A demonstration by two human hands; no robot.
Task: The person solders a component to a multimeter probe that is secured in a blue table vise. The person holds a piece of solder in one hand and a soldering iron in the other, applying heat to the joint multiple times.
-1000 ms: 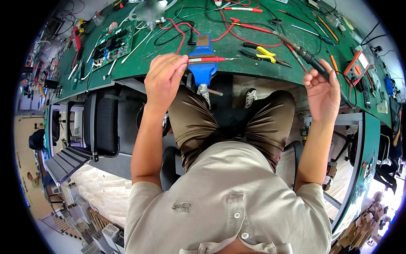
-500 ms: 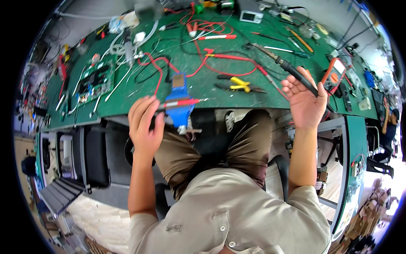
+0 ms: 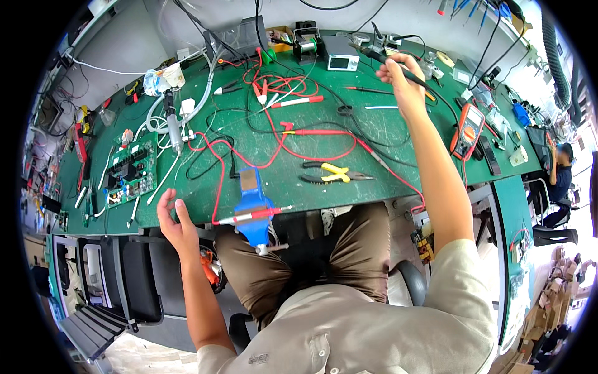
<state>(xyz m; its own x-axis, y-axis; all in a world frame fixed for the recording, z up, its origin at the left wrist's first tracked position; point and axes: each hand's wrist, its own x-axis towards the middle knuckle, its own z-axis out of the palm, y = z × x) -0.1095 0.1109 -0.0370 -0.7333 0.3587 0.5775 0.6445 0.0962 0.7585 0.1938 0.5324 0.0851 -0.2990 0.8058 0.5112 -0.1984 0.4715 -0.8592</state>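
Sitting at a cluttered green surface [image 3: 311, 187], a person works around a small blue vise [image 3: 252, 206] clamped to its near edge, a red-handled probe [image 3: 252, 216] lying across the vise's front. Far left of the vise lies a green circuit board [image 3: 131, 169] among white tubing. Just left of the vise, the left hand [image 3: 176, 224] hovers at the surface's edge, fingers [image 3: 167, 202] loosely spread and holding nothing. Right of the vise rest yellow-handled pliers [image 3: 336, 173], with red leads looping behind them. Far right and well beyond the vise, the right hand [image 3: 403, 78] is stretched to the back of the surface, fingers closed around a dark, pen-shaped soldering iron [image 3: 389, 61]. Further right sits an orange multimeter [image 3: 467, 129]. Judging by the pose, the step in hand appears to be handling the iron at the rear; any next move toward the vise would call for keeping its cord free of the leads.
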